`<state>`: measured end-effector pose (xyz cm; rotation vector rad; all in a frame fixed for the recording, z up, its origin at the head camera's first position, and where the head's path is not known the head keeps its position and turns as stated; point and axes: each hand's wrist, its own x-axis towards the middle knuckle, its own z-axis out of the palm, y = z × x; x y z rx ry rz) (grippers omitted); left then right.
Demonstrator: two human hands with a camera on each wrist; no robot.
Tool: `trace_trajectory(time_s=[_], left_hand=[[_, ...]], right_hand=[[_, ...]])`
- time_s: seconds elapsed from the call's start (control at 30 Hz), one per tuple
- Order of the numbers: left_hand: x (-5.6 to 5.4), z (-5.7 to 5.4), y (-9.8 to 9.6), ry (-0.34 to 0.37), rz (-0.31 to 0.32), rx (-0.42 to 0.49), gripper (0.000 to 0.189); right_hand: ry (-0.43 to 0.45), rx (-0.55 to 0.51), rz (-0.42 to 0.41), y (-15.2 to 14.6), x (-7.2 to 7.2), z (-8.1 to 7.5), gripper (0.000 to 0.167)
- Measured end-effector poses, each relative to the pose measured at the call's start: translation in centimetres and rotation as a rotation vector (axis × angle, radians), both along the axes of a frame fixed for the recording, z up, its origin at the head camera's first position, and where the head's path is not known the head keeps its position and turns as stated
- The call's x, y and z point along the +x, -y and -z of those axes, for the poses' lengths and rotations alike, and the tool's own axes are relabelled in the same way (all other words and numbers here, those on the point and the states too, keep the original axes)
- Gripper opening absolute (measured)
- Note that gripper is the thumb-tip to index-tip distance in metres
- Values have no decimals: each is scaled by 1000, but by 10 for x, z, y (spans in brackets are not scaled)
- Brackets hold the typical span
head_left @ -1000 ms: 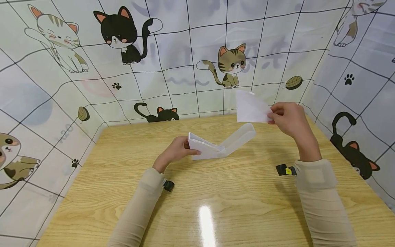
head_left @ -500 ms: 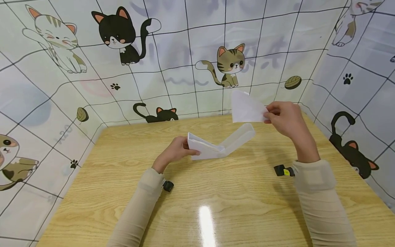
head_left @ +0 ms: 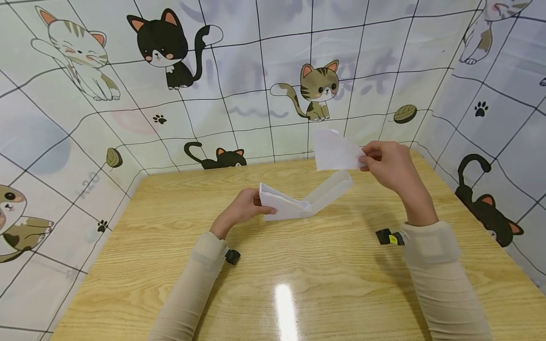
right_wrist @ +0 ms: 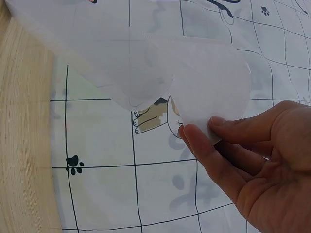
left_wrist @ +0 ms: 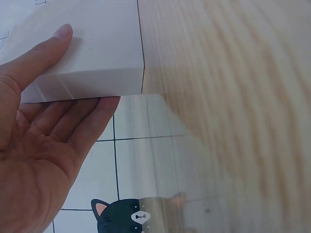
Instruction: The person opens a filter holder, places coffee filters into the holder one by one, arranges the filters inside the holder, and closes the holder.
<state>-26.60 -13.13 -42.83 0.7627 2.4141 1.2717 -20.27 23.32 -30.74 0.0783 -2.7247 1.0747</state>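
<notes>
My left hand (head_left: 243, 206) grips the left end of a white box (head_left: 281, 209) standing on the table, its thumb on the front face and the other fingers behind. In the left wrist view, the thumb lies flat on the box (left_wrist: 107, 43). The box's translucent lid (head_left: 330, 192) is swung open to the right; a pale edge shows inside, but the contents are unclear. Above the lid, my right hand (head_left: 390, 163) pinches the corner of a white fan-shaped paper filter (head_left: 337, 152) between thumb and fingers. In the right wrist view, the filter (right_wrist: 209, 77) appears beside the lid (right_wrist: 97, 53).
A wooden table (head_left: 256, 279) lies under both arms, with a bright light reflection near its front. Behind and at the sides hangs a white gridded curtain (head_left: 256, 71) printed with cats. Small black cameras sit at the left wrist (head_left: 232, 256) and right wrist (head_left: 389, 237).
My right hand has moved left with the paper filter, bringing it over the open lid. The left hand, the box and its lid have stayed in place.
</notes>
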Motion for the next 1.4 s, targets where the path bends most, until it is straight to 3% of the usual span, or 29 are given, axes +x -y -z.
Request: trace_trajectory(time_s=[1.17, 1.4], left_hand=[[0, 1, -1, -5, -3, 0, 36], [0, 1, -1, -4, -12, -2, 37]], right_hand=[[-13, -19, -139, 33, -2, 11, 16], [-22, 23, -168, 41, -3, 15, 15]])
